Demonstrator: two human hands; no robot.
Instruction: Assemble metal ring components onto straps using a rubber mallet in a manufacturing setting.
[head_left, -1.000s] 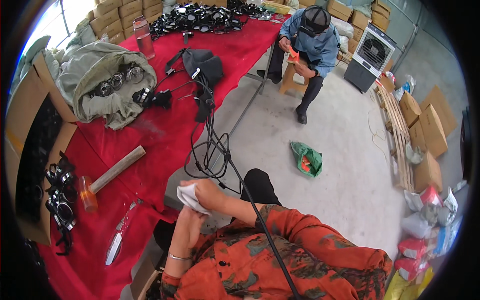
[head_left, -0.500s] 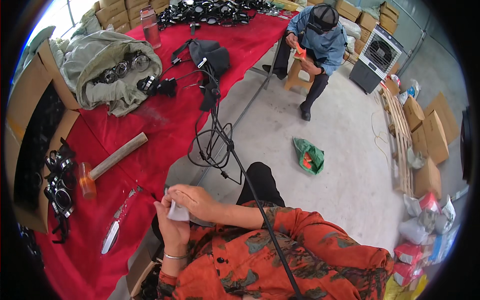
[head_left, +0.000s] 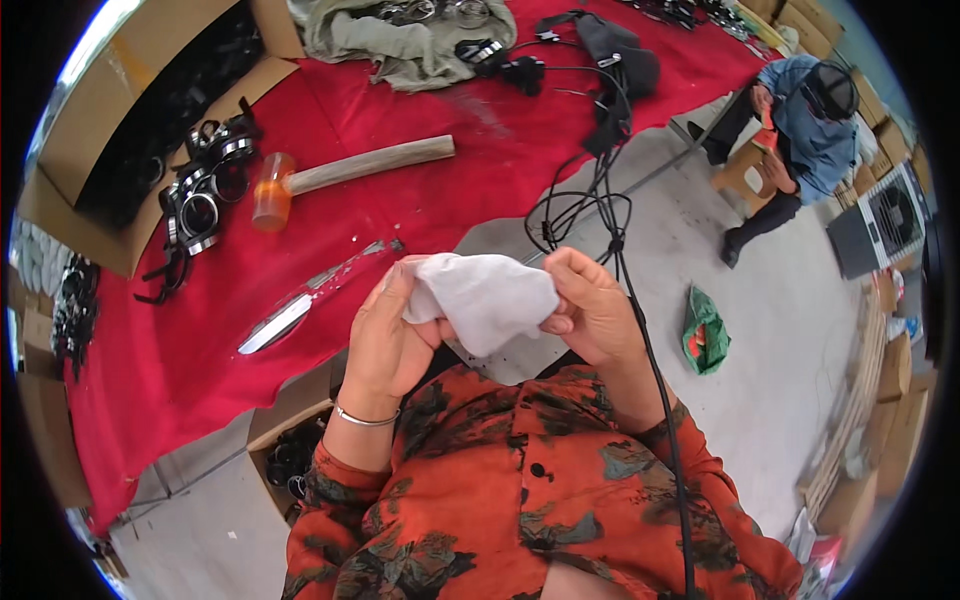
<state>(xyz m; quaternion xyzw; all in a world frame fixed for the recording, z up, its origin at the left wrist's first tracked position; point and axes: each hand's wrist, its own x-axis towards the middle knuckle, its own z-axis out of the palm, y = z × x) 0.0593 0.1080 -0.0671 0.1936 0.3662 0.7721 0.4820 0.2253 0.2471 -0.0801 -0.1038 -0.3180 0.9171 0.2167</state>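
Both hands now raised in front of the chest, over the near edge of the red table [head_left: 150, 380]; half a second ago they sat lower and further left in view. Left hand [head_left: 385, 335] closed on the left side of a white cloth [head_left: 485, 298], fingers curled over its top edge. Right hand [head_left: 590, 310] pinches the cloth's right end between thumb and fingertips. Cloth is bunched between the two hands, held in the air, clear of the table; earlier it was a smaller wad tucked under the hands. On the table beyond: a wooden-handled mallet with an orange head [head_left: 345, 175] and a metal blade [head_left: 275, 322]. Black cable [head_left: 640, 330] crosses the right wrist.
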